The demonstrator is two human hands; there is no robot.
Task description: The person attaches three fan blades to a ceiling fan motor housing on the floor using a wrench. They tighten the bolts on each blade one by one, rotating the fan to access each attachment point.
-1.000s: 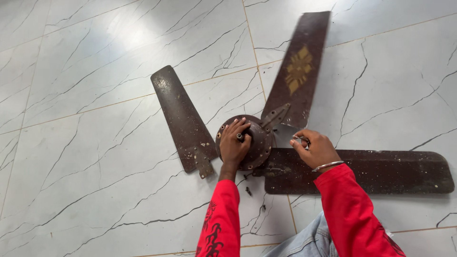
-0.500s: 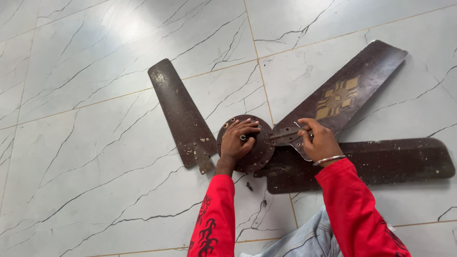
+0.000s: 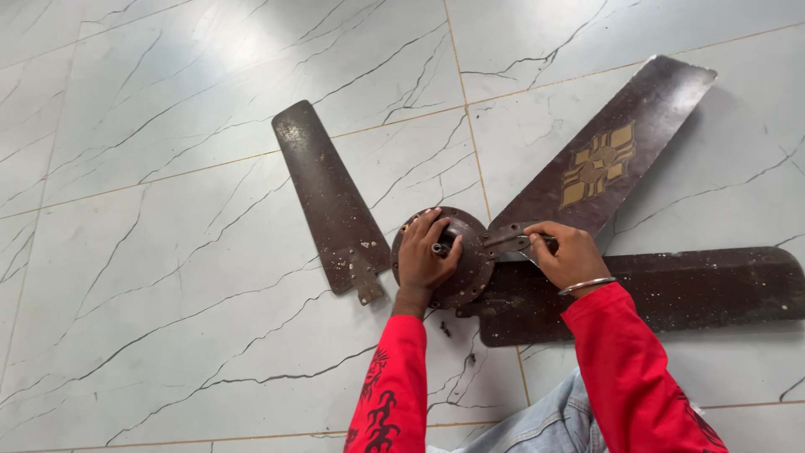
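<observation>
Resting on fan hub (image 3: 470, 268), left hand (image 3: 425, 256) lies open; right hand (image 3: 568, 252) pinches blade bracket (image 3: 507, 241). Gold-emblem blade (image 3: 599, 164), right of hub, has swung further clockwise vs. earlier.

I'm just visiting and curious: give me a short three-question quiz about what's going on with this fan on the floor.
1. True or false: the left hand rests on the round motor hub.
2. How many fan blades lie on the tiled floor?
3. The right hand grips: A) a screwdriver, B) the metal bracket of the patterned blade, C) a cloth.

Key: 1 true; 2 three; 3 B.
</observation>
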